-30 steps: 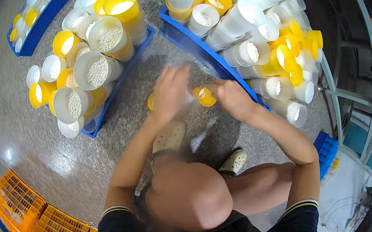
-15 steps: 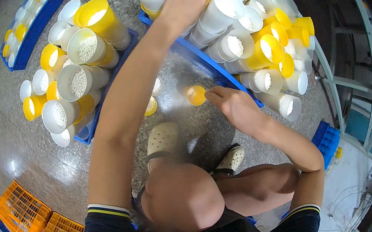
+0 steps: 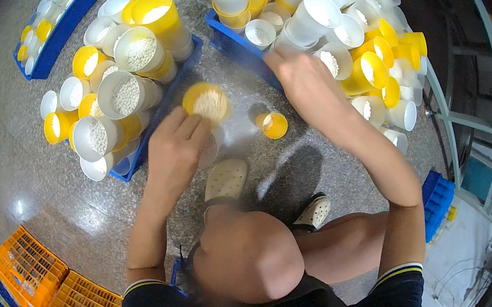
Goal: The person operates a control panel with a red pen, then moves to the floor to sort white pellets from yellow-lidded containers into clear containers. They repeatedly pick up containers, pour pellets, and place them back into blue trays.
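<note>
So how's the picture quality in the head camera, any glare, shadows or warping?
Head view: heavy fisheye bending, with black corners around a round picture and the blue crate edges curved; soft glare patches on the speckled floor; a dark shadow beside the small yellow cup; the left hand slightly blurred.
</note>
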`<action>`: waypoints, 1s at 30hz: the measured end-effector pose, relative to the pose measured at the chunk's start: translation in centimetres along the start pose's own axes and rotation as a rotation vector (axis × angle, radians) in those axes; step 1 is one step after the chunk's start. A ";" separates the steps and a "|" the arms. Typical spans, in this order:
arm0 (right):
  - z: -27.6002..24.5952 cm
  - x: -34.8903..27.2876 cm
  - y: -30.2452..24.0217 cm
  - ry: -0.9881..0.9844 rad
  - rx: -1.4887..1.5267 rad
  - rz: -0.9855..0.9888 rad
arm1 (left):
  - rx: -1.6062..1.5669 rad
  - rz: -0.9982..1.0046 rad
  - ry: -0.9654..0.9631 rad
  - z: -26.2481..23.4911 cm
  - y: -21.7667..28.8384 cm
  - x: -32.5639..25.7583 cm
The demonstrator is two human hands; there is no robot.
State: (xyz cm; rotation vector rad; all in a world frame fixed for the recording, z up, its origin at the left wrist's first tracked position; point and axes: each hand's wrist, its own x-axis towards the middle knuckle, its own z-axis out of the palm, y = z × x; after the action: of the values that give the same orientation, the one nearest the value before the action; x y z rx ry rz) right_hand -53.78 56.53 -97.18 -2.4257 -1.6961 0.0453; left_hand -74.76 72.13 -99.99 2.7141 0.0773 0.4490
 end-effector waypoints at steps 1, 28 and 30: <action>0.9 1.2 0.2 0.065 -0.043 -0.016 | -0.031 0.005 -0.019 1.0 -0.4 -0.9; 10.6 15.0 9.6 -0.285 -0.076 0.794 | -0.016 0.143 -0.261 6.9 -3.1 -1.4; 10.9 15.2 9.9 -0.231 -0.077 0.854 | -0.123 0.094 -0.265 6.2 -2.9 -0.6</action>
State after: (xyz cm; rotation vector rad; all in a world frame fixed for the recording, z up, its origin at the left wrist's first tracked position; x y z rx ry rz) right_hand -40.73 68.86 -108.32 -3.0976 -0.6005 0.3856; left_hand -73.27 72.48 -106.72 2.6366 -0.1453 0.1126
